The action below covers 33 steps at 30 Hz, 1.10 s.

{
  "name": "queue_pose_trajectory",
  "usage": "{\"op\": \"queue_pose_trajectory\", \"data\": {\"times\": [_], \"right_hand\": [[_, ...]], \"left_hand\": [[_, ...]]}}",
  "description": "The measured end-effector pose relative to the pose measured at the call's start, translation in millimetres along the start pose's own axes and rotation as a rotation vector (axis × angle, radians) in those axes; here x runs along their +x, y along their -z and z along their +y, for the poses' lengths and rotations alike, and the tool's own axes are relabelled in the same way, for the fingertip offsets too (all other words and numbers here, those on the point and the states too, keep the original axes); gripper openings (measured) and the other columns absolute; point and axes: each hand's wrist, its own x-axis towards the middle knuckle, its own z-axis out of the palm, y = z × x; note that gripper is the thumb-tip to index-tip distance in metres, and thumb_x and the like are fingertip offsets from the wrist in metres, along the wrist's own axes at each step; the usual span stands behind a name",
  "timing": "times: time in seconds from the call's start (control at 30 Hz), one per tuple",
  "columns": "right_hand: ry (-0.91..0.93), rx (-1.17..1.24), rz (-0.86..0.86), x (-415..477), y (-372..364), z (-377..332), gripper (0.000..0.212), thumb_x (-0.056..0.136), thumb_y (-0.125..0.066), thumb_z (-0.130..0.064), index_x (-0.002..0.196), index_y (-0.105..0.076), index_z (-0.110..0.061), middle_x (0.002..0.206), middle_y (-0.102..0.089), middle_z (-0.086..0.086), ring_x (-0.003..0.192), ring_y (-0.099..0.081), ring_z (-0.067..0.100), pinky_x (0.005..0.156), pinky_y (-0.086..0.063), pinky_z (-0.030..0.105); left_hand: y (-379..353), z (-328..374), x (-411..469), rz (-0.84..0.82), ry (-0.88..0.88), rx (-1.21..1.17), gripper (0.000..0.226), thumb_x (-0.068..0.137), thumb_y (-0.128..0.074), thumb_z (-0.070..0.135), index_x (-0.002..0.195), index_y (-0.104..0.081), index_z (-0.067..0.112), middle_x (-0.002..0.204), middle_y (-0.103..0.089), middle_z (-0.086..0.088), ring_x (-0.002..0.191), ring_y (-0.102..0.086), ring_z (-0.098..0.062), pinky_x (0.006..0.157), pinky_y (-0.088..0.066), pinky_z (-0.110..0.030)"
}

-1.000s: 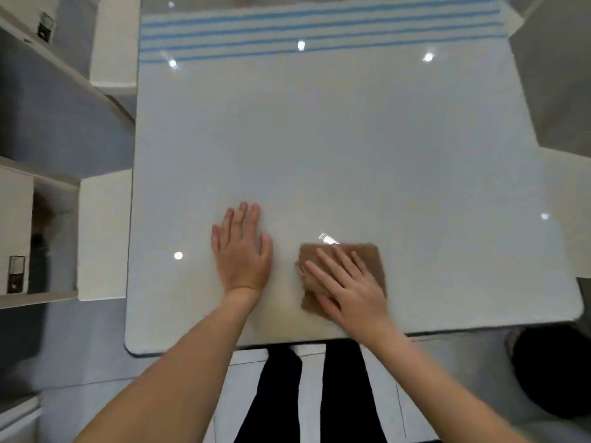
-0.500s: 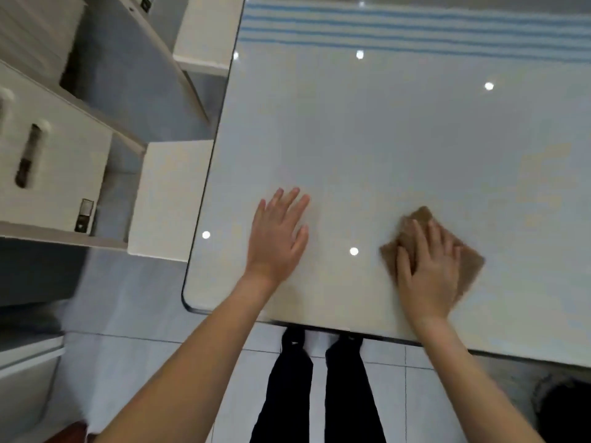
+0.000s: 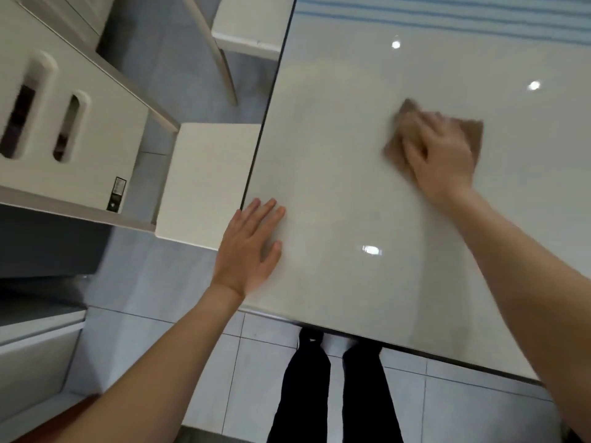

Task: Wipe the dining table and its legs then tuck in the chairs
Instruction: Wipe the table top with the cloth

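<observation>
The glossy white dining table (image 3: 367,193) fills the right of the head view, with blue stripes along its far end. My right hand (image 3: 439,155) presses a brown cloth (image 3: 473,135) flat on the tabletop, fingers spread over it; the hand is blurred by motion. My left hand (image 3: 249,247) rests flat on the table near its left edge, fingers straight. A white chair seat (image 3: 204,183) stands just left of the table edge. A second white chair (image 3: 249,24) sits further back on the same side.
A white cabinet (image 3: 64,129) with slot handles stands to the left of the chairs. A grey tiled floor (image 3: 153,340) lies below, with my dark-trousered legs (image 3: 332,388) at the table's near edge.
My right hand has slid the cloth further away across the table. The view has swung left and closer, so the left hand now lies by the table's left edge.
</observation>
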Motion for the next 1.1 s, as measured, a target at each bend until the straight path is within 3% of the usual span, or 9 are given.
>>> {"op": "queue_pose_trajectory", "data": {"times": [0.07,0.13,0.3,0.4,0.53,0.73,0.87,1.1], "right_hand": [[-0.310,-0.021,0.025,35.2,-11.6,-22.2,0.052,0.094,-0.036,-0.044,0.142,-0.045,-0.024,0.149,-0.043,0.007,0.139,-0.034,0.031,0.117,-0.019,0.040],[-0.355,-0.001,0.010,46.3,-28.6,-76.7,0.052,0.093,-0.038,-0.042,0.142,-0.044,-0.026,0.152,-0.040,0.006,0.141,-0.031,0.031,0.118,-0.015,0.040],[0.220,0.022,-0.132,-3.9,-69.8,-196.9,0.048,0.095,-0.037,-0.041,0.137,-0.053,-0.024,0.145,-0.049,0.002,0.138,-0.040,0.030,0.116,-0.022,0.042],[0.255,0.043,-0.148,-54.6,-58.5,-179.5,0.047,0.096,-0.038,-0.042,0.138,-0.051,-0.026,0.146,-0.049,-0.001,0.139,-0.039,0.025,0.117,-0.024,0.040],[0.250,0.012,-0.159,-113.7,-24.6,-113.5,0.048,0.098,-0.040,-0.043,0.143,-0.044,-0.029,0.149,-0.045,-0.004,0.142,-0.034,0.019,0.119,-0.022,0.038],[-0.155,0.035,0.019,-90.9,4.1,-42.5,0.046,0.095,-0.048,-0.037,0.138,-0.051,-0.023,0.144,-0.050,0.004,0.136,-0.040,0.026,0.116,-0.025,0.038],[-0.265,0.025,0.045,-78.1,-4.2,-53.5,0.049,0.094,-0.042,-0.043,0.137,-0.052,-0.022,0.143,-0.051,0.006,0.133,-0.041,0.031,0.115,-0.025,0.041],[-0.229,0.050,0.055,-176.8,-24.8,-121.1,0.047,0.097,-0.045,-0.045,0.141,-0.047,-0.029,0.151,-0.042,-0.001,0.143,-0.031,0.023,0.120,-0.015,0.040]], "left_hand": [[-1.3,-0.9,-2.7,-0.001,0.018,-0.030,0.054,0.088,-0.045,0.031,0.140,-0.045,0.021,0.149,-0.040,0.003,0.143,-0.026,-0.016,0.118,-0.020,-0.039],[-2.7,-1.8,-4.5,0.017,0.035,-0.080,0.053,0.088,-0.044,0.028,0.140,-0.045,0.018,0.149,-0.040,0.003,0.143,-0.026,-0.014,0.118,-0.020,-0.040],[-1.4,-5.6,-1.4,0.081,0.039,-0.156,0.050,0.086,-0.047,0.014,0.136,-0.049,0.008,0.145,-0.045,-0.006,0.140,-0.030,-0.015,0.116,-0.025,-0.043],[0.3,-6.0,-5.4,0.092,0.035,-0.179,0.049,0.084,-0.052,0.006,0.133,-0.051,0.006,0.142,-0.048,-0.008,0.138,-0.035,-0.018,0.115,-0.028,-0.045],[1.8,-5.6,-2.9,0.096,0.026,-0.199,0.048,0.085,-0.048,0.010,0.132,-0.053,0.006,0.141,-0.050,-0.008,0.136,-0.035,-0.017,0.115,-0.026,-0.042],[2.1,-5.3,-4.6,0.106,0.032,-0.225,0.048,0.085,-0.045,0.018,0.131,-0.054,0.007,0.140,-0.050,-0.008,0.136,-0.034,-0.017,0.116,-0.025,-0.041],[1.4,-9.6,0.2,0.122,0.030,-0.190,0.048,0.084,-0.045,0.021,0.129,-0.054,0.007,0.139,-0.051,-0.008,0.135,-0.038,-0.021,0.115,-0.028,-0.042],[-1.6,-7.7,-2.8,0.097,0.020,-0.132,0.049,0.086,-0.050,0.021,0.132,-0.051,0.007,0.142,-0.048,-0.010,0.138,-0.036,-0.026,0.114,-0.029,-0.044]]}}
